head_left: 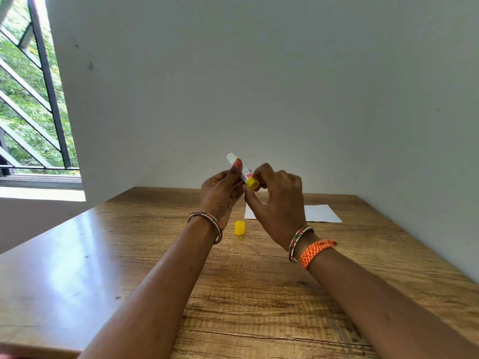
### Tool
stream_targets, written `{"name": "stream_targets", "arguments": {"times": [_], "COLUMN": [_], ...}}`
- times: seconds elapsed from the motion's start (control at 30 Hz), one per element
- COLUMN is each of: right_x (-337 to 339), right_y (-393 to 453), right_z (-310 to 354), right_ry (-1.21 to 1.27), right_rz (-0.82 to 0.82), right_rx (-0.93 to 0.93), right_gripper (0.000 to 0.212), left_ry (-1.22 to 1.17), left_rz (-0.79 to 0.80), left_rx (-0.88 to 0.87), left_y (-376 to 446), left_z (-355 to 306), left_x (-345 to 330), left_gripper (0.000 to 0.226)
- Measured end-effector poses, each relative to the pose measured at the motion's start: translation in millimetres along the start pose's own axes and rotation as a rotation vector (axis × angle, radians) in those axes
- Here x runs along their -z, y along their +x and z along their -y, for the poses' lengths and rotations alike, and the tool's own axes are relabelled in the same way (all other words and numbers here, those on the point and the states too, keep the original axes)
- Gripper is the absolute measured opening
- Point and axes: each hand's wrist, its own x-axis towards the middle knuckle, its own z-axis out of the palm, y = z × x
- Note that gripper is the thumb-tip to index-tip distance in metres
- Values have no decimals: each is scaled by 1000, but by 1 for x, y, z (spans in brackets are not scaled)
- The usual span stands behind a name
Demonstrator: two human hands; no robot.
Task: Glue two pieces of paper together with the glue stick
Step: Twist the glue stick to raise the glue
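I hold the glue stick (242,171) up above the wooden table (129,255), tilted with its uncapped white tip pointing up and left. My left hand (220,195) grips its body between thumb and fingers. My right hand (277,200) pinches the yellow knob at its lower end. The yellow cap (239,227) stands on the table below my hands. White paper (321,213) lies flat on the table behind my right hand, partly hidden by it; whether it is one sheet or two I cannot tell.
A white wall runs along the table's far and right edges. To the left an open window with dark bars (49,99) shows green trees. The table's left edge drops off near a pale sill.
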Motion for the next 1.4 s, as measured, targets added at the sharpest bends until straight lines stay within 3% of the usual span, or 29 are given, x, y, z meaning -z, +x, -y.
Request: {"name": "stream_targets", "arguments": {"times": [0.13, 0.23, 0.47, 0.63, 0.7, 0.83, 0.9, 1.03, 1.4], "right_x": [7, 5, 4, 0, -1, 0, 4, 6, 6], "right_y": [7, 5, 3, 3, 0, -4, 0, 2, 2], "right_z": [-14, -16, -4, 2, 0, -7, -8, -7, -3], "right_ry": [-353, -356, 678, 843, 709, 48, -101, -135, -28], "right_rz": [-9, 67, 184, 179, 193, 252, 192, 104, 45], "right_rx": [329, 331, -422, -646, -575, -78, 72, 166, 105], "right_gripper": [11, 10, 15, 14, 21, 24, 21, 18, 11], "left_ry": [57, 72, -53, -58, -38, 41, 56, 69, -48], "left_rz": [4, -6, 127, 121, 86, 3, -17, -21, 9], "left_rx": [29, 53, 85, 55, 52, 46, 46, 35, 34], "left_y": [1, 2, 1, 2, 2, 3, 4, 2, 2], "left_z": [1, 1, -3, -4, -3, 2, 2, 1, -6], "left_x": [-1, 1, 5, 6, 5, 4, 4, 0, -3], "left_gripper": [19, 18, 20, 17, 18, 22, 23, 20, 19]}}
